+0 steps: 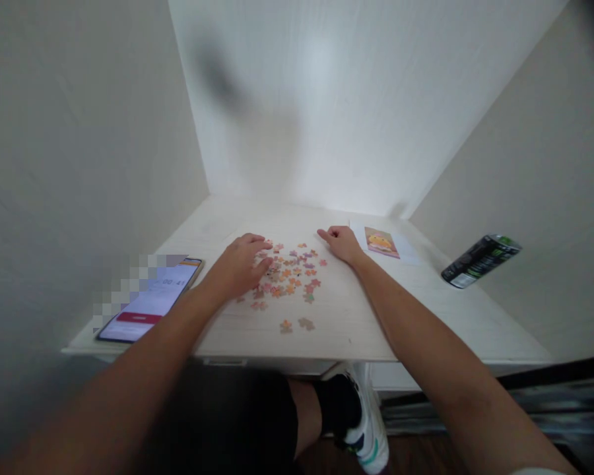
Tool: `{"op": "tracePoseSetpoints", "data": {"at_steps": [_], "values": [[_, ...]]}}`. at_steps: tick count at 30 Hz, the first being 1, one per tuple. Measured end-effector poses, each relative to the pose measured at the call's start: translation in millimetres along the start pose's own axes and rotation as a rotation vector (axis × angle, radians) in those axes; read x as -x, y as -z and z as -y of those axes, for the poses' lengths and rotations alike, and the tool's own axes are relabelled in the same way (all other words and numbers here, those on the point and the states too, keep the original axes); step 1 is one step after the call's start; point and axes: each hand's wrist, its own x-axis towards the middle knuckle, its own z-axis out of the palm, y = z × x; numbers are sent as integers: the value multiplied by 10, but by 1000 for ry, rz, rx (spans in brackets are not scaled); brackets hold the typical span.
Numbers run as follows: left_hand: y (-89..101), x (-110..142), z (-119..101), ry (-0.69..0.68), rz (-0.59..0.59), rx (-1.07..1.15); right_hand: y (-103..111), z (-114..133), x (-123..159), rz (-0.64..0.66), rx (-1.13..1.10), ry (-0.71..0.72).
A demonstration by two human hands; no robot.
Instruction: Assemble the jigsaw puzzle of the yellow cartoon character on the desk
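Note:
Small jigsaw puzzle pieces (290,272), orange, pink, purple and greenish, lie loosely scattered over the middle of the white desk. At the left edge of this spread, my left hand (238,267) rests palm down, thumb and fingers apart, touching or just above the nearest pieces. My right hand (344,244) lies on the desk to the right of the pieces, loosely curled with one digit pointing left; nothing shows in it. Closer to me, an orange piece (286,326) and a grey piece (306,323) lie apart from the others.
A phone (151,303) with a running timer lies by my left forearm. Beyond my right hand is a sheet with a printed yellow picture (381,242). A black-and-green can (480,260) stands at the right. Walls enclose the desk (346,330) on three sides.

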Motion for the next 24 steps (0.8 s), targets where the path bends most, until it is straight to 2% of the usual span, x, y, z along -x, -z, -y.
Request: {"op": "tracePoseSetpoints", "data": {"at_steps": [6,10,16,21,24], "values": [[183,55,-152,-33,-222,74,-8,89,105,-118,-103,-99],[252,218,-302,-73,-296,121,41,183,276,-167,-160,-161],[298,686,-469,-159,-225,192,128,351,775,-242,-204,-215],[358,1268,-591,-196,-179,209,209,502,1352,-270,-198,-198],[520,1653,-647,-193,-103,224,269,587,1726,-240,-160,-156]]}}
